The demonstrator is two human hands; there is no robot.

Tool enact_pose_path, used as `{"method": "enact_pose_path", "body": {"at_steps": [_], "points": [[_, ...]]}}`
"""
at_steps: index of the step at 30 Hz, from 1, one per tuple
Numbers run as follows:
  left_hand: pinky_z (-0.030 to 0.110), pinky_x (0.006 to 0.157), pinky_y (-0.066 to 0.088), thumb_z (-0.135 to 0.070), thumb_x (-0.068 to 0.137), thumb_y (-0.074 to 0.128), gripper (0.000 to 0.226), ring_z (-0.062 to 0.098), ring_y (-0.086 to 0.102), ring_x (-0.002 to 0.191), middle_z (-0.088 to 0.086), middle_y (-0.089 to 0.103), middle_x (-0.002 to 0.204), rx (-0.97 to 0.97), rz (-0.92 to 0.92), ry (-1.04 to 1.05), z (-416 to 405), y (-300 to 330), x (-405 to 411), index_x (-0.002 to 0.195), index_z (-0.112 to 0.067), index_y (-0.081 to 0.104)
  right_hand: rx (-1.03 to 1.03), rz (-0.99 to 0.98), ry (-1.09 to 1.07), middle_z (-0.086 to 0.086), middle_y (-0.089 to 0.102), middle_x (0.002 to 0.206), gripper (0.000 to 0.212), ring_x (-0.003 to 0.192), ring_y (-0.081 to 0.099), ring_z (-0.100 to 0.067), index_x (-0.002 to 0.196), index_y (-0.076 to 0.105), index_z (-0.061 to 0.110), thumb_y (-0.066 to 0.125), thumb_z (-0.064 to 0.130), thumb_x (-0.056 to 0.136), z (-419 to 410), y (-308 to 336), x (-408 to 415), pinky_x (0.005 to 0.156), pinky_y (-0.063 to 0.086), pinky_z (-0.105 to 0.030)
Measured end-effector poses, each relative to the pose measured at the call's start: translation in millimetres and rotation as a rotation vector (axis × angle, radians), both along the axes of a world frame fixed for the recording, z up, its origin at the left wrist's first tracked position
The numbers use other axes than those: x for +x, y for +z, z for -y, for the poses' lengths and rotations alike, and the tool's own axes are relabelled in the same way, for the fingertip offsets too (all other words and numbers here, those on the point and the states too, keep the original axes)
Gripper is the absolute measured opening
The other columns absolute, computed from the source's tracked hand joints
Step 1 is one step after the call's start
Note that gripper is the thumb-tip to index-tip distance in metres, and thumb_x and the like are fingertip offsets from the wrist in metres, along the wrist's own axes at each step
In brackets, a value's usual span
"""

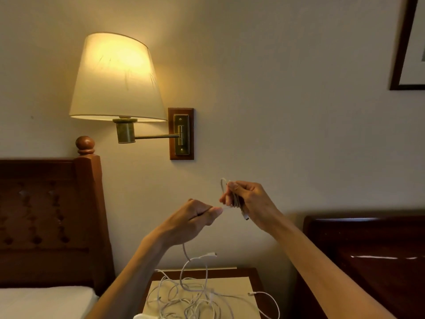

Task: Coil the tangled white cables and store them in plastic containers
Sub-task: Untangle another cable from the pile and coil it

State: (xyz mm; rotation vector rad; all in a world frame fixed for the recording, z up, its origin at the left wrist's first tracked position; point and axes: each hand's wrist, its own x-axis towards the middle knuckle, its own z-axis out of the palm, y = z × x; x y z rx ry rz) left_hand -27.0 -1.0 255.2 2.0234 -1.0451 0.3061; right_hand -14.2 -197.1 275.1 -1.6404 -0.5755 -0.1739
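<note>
Right hand [249,201] fingers clamp the started coil of white cable [232,194] raised above the tabletop [243,282], while left hand [195,219] fingers pinch the free run — apparently to feed it taut — from the tangle [188,298] still heaped below.

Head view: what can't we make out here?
- Plastic containers: none in head view; bottom frame edge crops the wooden nightstand.
- Tangled white cables: count unclear, strands overlap, pile cut by bottom edge.
- Left hand grip: curled fingers hide the cable.
- Right hand: loop count blurred.
</note>
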Motion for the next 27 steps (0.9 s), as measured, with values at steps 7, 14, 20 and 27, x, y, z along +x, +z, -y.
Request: {"method": "enact_pose_path", "body": {"at_steps": [7,14,20,27], "points": [[0.023,0.048,0.025,-0.043,0.096,0.045,0.042,0.008,0.031,0.047,-0.009,0.039,0.052,-0.030,-0.069,-0.050,-3.4,11.6,-3.2,0.063,-0.017,0.054,-0.225,0.111,0.007,-0.002,0.060,0.065,0.034,0.060,0.055,-0.008,0.081,0.063,0.011,0.042,0.023,0.104,-7.2,-4.0,-6.2,0.062,0.045,-0.017],[0.026,0.049,0.024,-0.035,0.101,0.044,0.039,0.012,0.030,0.048,-0.006,0.038,0.055,0.060,-0.110,-0.090,-4.3,10.2,4.1,0.066,-0.019,0.054,-0.245,0.109,0.051,-0.001,0.069,0.075,0.036,0.073,0.067,-0.014,0.095,0.065,-0.003,0.039,0.021,0.105,-3.7,-8.6,-6.8,0.072,0.053,-0.022],[0.023,0.052,0.029,-0.030,0.102,0.043,0.039,0.008,0.035,0.051,-0.010,0.037,0.056,-0.131,0.250,0.205,-4.8,23.3,19.6,0.065,-0.018,0.047,-0.179,-0.016,0.150,-0.002,0.054,0.060,0.039,0.058,0.054,-0.017,0.086,0.060,0.007,0.032,0.025,0.107,0.2,-20.3,-12.6,0.064,0.048,-0.026],[0.025,0.055,0.030,-0.025,0.102,0.044,0.035,0.006,0.035,0.058,-0.014,0.040,0.059,-0.376,0.050,0.208,9.0,-4.8,52.1,0.068,-0.017,0.049,0.121,-0.184,0.275,-0.004,0.053,0.064,0.035,0.057,0.048,-0.015,0.084,0.053,0.011,0.029,0.023,0.107,0.5,0.3,-14.4,0.061,0.044,-0.025]]}}
